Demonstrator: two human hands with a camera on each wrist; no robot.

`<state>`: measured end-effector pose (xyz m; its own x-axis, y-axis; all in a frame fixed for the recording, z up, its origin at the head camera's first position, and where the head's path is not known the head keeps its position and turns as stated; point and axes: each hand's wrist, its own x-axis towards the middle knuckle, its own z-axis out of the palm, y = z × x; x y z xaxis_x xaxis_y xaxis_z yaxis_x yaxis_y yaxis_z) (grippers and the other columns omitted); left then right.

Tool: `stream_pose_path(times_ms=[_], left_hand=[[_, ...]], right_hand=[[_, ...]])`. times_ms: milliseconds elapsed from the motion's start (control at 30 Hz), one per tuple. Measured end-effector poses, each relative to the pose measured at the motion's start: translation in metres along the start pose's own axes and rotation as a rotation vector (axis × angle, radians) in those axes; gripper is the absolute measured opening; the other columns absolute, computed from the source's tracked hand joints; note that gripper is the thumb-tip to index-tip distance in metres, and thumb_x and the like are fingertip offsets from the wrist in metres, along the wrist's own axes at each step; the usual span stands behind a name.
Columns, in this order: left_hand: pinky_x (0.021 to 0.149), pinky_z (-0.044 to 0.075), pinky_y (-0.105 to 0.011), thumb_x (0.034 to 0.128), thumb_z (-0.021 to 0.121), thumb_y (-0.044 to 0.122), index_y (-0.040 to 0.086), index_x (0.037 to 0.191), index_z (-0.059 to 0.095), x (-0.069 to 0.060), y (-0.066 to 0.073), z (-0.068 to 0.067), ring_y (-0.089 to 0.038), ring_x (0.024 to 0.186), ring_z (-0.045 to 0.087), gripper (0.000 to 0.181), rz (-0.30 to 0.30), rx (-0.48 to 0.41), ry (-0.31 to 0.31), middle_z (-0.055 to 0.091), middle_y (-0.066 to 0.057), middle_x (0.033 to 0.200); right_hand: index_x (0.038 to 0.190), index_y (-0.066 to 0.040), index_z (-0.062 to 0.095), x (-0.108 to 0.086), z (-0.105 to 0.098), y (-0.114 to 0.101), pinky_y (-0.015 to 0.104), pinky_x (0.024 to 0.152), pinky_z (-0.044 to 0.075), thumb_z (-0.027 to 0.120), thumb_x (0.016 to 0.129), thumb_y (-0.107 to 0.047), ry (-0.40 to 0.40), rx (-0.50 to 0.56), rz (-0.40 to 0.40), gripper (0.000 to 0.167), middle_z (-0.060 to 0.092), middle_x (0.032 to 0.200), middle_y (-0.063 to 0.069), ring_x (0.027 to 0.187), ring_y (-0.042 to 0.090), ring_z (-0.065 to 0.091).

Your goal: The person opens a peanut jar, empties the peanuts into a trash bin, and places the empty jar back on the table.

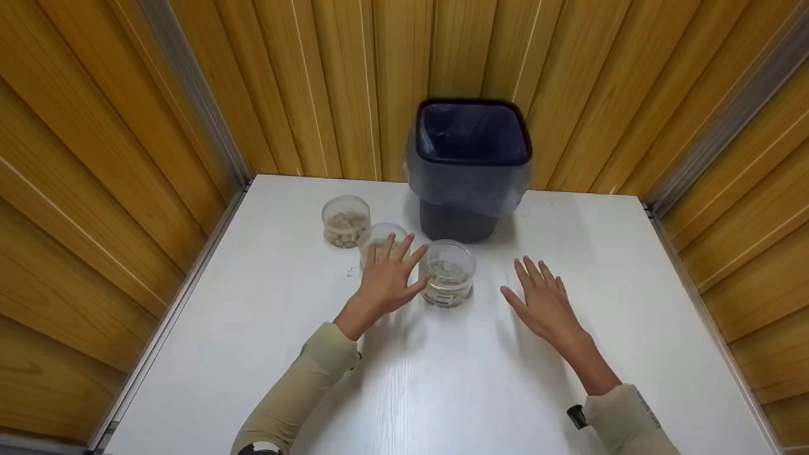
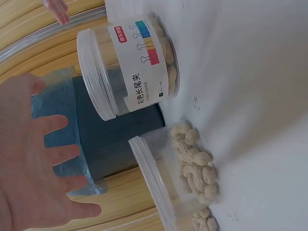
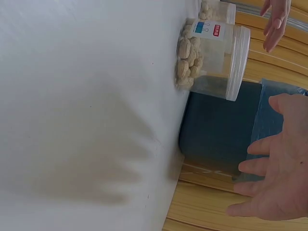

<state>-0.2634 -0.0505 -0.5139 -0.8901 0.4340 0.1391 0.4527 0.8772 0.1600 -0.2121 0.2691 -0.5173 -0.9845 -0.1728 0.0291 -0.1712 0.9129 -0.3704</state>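
The left hand and right hand, fingers apart, hold nothing; three peanut jars stand unlifted, work seemingly not begun

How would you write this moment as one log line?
three clear jars: upright, peanuts inside | left hand: open, above table, near jars | right hand: open, above table, empty | lined bin: behind rightmost jar

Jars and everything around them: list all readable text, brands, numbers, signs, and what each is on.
"彩色长尾夹": white label on the rightmost jar in the head view.
Red tag on that label: white characters, too small to read surely.
Small print by the title: unreadable.
Faint marks on the white table: illegible.
No other text I can make out.
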Motion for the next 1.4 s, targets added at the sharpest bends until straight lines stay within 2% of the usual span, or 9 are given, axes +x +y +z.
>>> stream_pose_path(times_ms=[333, 600, 833, 933, 1067, 1200, 1400], left_hand=[[0.117, 0.021, -0.067, 0.1012, 0.039, 0.061, 0.031, 0.157, 0.039, -0.002, 0.005, 0.007, -0.037, 0.152, 0.024, 0.064, 0.016, 0.033, 0.024, 0.029, -0.003, 0.166], [0.117, 0.020, -0.068, 0.1014, 0.038, 0.060, 0.028, 0.157, 0.040, 0.001, 0.014, 0.014, -0.037, 0.151, 0.026, 0.064, 0.051, 0.000, 0.045, 0.031, -0.004, 0.165], [0.118, 0.020, -0.066, 0.1015, 0.039, 0.059, 0.027, 0.156, 0.041, 0.001, 0.009, 0.009, -0.036, 0.151, 0.026, 0.063, 0.037, 0.009, 0.053, 0.032, -0.004, 0.165], [0.117, 0.024, -0.066, 0.1021, 0.040, 0.058, 0.027, 0.156, 0.042, -0.001, 0.006, 0.006, -0.036, 0.150, 0.028, 0.062, 0.039, 0.010, 0.060, 0.034, -0.004, 0.164], [0.113, 0.033, -0.063, 0.1023, 0.044, 0.056, 0.025, 0.154, 0.045, -0.004, 0.004, 0.004, -0.035, 0.145, 0.036, 0.060, 0.056, 0.009, 0.098, 0.040, -0.006, 0.160], [0.107, 0.041, -0.059, 0.1025, 0.045, 0.052, 0.021, 0.151, 0.049, -0.009, 0.003, 0.004, -0.035, 0.138, 0.045, 0.057, 0.060, -0.027, 0.130, 0.046, -0.008, 0.154], [0.094, 0.051, -0.054, 0.1020, 0.050, 0.046, 0.012, 0.147, 0.050, -0.020, 0.001, 0.008, -0.035, 0.121, 0.059, 0.056, -0.010, -0.179, 0.104, 0.057, -0.010, 0.141]], right_hand=[[0.159, -0.001, 0.027, -0.006, 0.007, -0.002, 0.072, 0.116, 0.012, 0.041, 0.105, -0.057, 0.001, 0.009, -0.013, 0.079, 0.021, 0.165, 0.024, 0.151, 0.048, 0.013], [0.158, 0.000, 0.028, -0.009, 0.000, 0.003, 0.072, 0.115, 0.012, 0.043, 0.105, -0.053, 0.011, -0.013, 0.003, 0.076, 0.021, 0.165, 0.025, 0.151, 0.049, 0.013], [0.159, -0.001, 0.027, -0.002, -0.002, -0.001, 0.071, 0.116, 0.012, 0.043, 0.105, -0.053, 0.004, -0.018, -0.008, 0.077, 0.021, 0.165, 0.024, 0.152, 0.048, 0.012], [0.159, -0.001, 0.028, 0.000, -0.003, -0.003, 0.071, 0.116, 0.013, 0.044, 0.105, -0.053, 0.010, -0.012, -0.019, 0.077, 0.021, 0.165, 0.023, 0.151, 0.048, 0.013], [0.159, -0.002, 0.029, 0.001, -0.002, -0.004, 0.071, 0.116, 0.015, 0.046, 0.105, -0.052, 0.027, -0.008, -0.028, 0.075, 0.022, 0.165, 0.023, 0.151, 0.048, 0.014], [0.158, -0.001, 0.030, 0.000, -0.001, -0.003, 0.071, 0.115, 0.016, 0.048, 0.105, -0.049, 0.032, -0.012, -0.028, 0.074, 0.023, 0.165, 0.023, 0.151, 0.048, 0.015], [0.153, 0.004, 0.038, 0.000, 0.002, -0.003, 0.067, 0.116, 0.022, 0.052, 0.105, -0.039, 0.032, -0.014, -0.049, 0.067, 0.036, 0.157, 0.029, 0.146, 0.052, 0.027]])
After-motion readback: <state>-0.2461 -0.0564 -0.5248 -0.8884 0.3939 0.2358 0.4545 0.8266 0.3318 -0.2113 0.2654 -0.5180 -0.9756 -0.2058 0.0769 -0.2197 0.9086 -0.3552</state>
